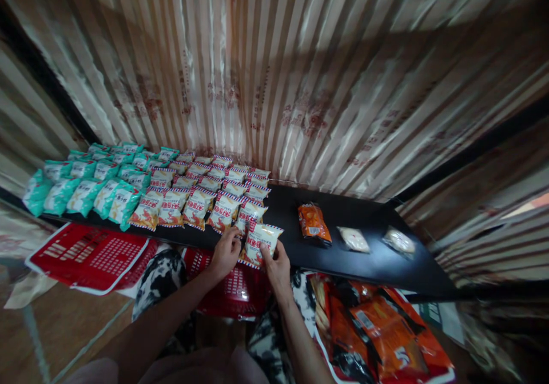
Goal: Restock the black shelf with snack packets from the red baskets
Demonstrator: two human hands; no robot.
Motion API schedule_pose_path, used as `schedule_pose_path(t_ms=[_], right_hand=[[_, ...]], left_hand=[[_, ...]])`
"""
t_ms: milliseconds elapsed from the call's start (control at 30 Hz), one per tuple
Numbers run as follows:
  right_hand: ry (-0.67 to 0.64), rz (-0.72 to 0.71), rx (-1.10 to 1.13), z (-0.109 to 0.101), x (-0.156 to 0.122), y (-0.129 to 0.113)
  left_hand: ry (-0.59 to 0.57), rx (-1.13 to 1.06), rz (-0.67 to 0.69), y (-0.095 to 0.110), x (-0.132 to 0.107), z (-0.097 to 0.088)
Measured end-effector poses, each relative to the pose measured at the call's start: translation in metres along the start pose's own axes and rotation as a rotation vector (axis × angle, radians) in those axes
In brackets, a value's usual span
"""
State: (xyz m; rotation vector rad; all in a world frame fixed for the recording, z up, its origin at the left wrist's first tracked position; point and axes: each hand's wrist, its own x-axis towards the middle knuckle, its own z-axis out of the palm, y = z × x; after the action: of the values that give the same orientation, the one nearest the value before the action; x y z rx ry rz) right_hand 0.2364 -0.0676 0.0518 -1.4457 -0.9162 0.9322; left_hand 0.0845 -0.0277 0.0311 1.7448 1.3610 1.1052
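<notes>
My right hand (pixel 277 262) grips a white-and-orange snack bag (pixel 261 243) by its right side, thumb across the front. The bag is held up at the shelf's front edge, label facing me. Beside its left edge, my left hand (pixel 227 252) has its fingers curled in. What those fingers pinch, if anything, is hidden. Behind both hands, matching snack bags (pixel 198 206) stand in several rows, partly covered by the held one. Left of these rows is a block of teal snack bags (pixel 81 195).
On the black shelf's (pixel 283 206) right part lie an orange packet (pixel 314 222) and two small white packets (pixel 353 239) (pixel 399 240). Below are a red basket (pixel 94 257) at left, another red basket (pixel 240 292) between my legs, and orange packages (pixel 386 332) at right. A striped curtain (pixel 274 75) hangs behind.
</notes>
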Motion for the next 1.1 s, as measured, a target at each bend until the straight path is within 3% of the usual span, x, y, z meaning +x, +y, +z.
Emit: schedule_pose_path(t_ms=[300,567,833,1100], right_hand=[[-0.054,-0.022,-0.013,0.020,0.008,-0.005],[-0.051,-0.036,-0.071,0.030,0.011,0.001],[0.077,-0.252,-0.292,0.030,0.019,0.008],[-0.027,-0.122,-0.127,0.033,0.026,0.004]], left_hand=[[0.106,0.067,0.011,0.005,0.001,0.000],[0.020,0.042,0.067,0.006,-0.007,-0.009],[0.017,0.056,0.097,-0.005,-0.006,-0.003],[0.032,0.073,0.099,0.000,0.002,0.000]])
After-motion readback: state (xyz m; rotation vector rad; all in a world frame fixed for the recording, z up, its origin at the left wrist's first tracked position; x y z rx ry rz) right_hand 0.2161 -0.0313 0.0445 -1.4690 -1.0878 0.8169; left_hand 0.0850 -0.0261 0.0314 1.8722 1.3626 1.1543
